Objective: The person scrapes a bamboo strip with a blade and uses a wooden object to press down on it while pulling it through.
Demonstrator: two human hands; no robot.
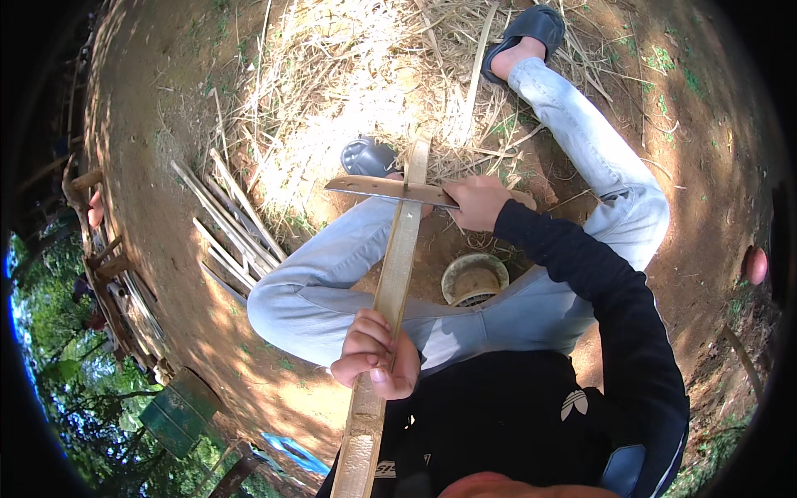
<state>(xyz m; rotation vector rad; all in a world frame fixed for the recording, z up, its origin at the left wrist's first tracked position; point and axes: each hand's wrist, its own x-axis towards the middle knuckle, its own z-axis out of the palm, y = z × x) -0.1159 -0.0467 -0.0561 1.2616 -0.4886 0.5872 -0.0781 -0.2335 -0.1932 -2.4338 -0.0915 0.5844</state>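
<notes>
Bamboo slat looks stiff, light, splintery-edged; left hand fingers wrap its near part, right hand fingers grip the knife crossing it farther off.

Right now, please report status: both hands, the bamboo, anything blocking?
Left hand gripping bamboo slat. Right hand holding knife across slat, blade touching it. Left knee beneath slat; nothing blocking blade.

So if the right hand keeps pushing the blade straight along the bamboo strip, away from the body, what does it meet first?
Probably the grey sandal beside the bamboo strip, then dry shavings. The right hand holds the blade across it; depth is unclear.
</notes>
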